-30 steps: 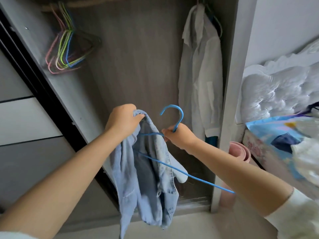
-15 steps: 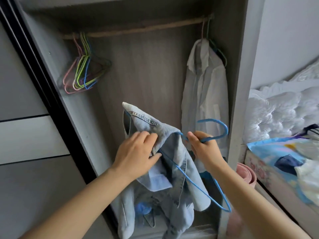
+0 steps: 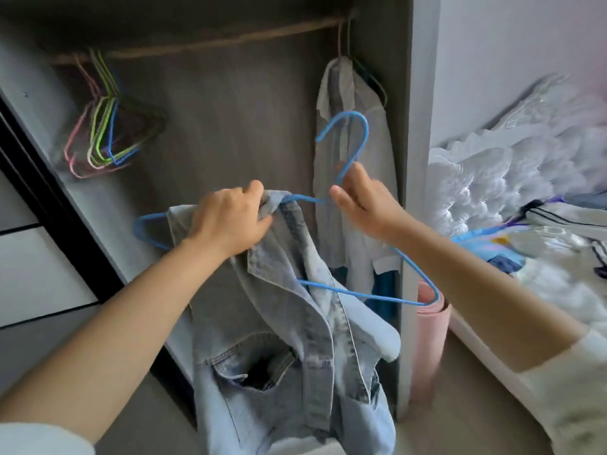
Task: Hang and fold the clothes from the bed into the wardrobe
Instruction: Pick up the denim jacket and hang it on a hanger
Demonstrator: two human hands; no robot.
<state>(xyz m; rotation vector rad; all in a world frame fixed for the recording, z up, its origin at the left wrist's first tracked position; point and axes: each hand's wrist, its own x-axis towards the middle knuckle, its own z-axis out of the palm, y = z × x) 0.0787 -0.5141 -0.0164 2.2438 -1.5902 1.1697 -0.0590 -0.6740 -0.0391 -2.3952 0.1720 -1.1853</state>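
My left hand [image 3: 230,221] grips the denim jacket [image 3: 289,339] at its collar, my right hand [image 3: 364,205] pinches the blue hanger [image 3: 358,133] at the neck, and with only one shoulder threaded before the wardrobe [image 3: 230,110], the jacket may slide off.

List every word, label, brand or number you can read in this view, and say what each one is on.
None can be read.
Denim jacket: no tag or brand lettering shows.
Blue hanger: plain, unmarked.
White shirt hanging in the wardrobe: no print visible.
Colourful bag on the bed: a coloured pattern, too blurred to tell whether it holds any letters.
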